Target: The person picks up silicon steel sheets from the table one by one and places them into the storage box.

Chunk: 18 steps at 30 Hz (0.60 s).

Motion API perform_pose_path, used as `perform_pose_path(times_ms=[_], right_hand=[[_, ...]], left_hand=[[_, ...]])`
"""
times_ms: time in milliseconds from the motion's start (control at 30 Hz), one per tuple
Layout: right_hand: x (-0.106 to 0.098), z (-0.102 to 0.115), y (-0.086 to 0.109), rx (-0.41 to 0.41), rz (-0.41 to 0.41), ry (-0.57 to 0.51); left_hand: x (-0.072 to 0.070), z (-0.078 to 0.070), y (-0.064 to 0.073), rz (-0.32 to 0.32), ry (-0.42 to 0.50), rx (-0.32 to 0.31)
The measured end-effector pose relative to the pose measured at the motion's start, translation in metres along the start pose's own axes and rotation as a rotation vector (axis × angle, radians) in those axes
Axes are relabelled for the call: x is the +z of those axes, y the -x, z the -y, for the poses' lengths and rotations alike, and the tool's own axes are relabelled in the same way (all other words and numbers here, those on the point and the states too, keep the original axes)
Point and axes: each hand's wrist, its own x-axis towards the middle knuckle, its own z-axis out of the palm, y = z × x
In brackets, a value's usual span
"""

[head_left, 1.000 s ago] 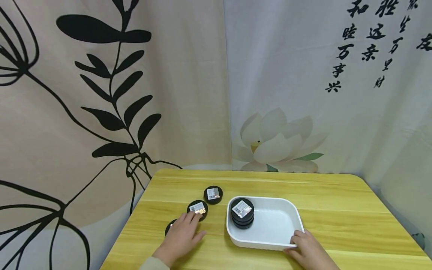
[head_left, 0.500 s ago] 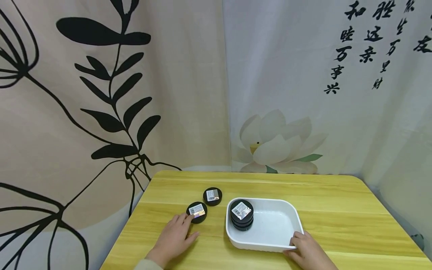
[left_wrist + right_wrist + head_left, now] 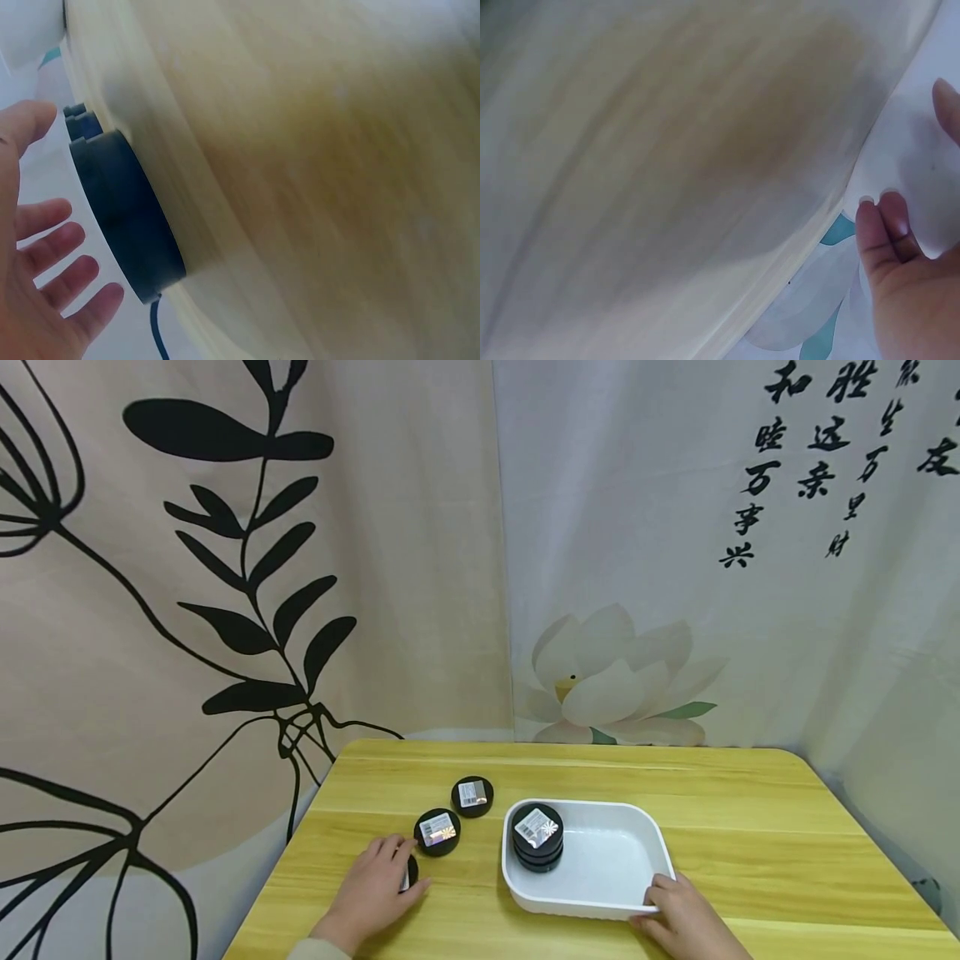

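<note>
My left hand [image 3: 369, 889] is over a flat round black container [image 3: 409, 875], partly hidden by the hand in the head view. In the left wrist view, the hand's spread fingers stand beside the thick rim of that black container [image 3: 127, 214], with a gap between. Two more black containers with silver barcode labels, the middle one [image 3: 437, 832] and the far one [image 3: 472, 797], lie in a slanting row beyond. My right hand [image 3: 678, 910] grips the near right corner of a white tray [image 3: 577, 906]. A stack of black containers [image 3: 537, 837] stands at the tray's left end.
The wooden table [image 3: 765, 827] has rounded far corners. Behind it hangs a curtain [image 3: 420, 568] printed with black leaves, a lotus and brushed characters.
My left hand has drawn back left and toward me from the middle container. The near container's right side now shows between thumb and fingers. The right hand and tray stay put.
</note>
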Motion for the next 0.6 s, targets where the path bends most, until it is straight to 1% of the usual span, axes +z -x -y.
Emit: perform_pose_path(times_ms=[200, 367, 600], right_hand=[[-0.001, 0.001, 0.001, 0.002, 0.006, -0.008], [-0.002, 0.003, 0.0, 0.017, 0.019, -0.014], [-0.003, 0.002, 0.0, 0.017, 0.018, -0.006]], left_hand=[[-0.002, 0.004, 0.003, 0.0, 0.008, -0.012], [0.0, 0.01, 0.004, 0.004, 0.002, -0.019], [0.004, 0.017, 0.003, 0.044, 0.015, -0.051]])
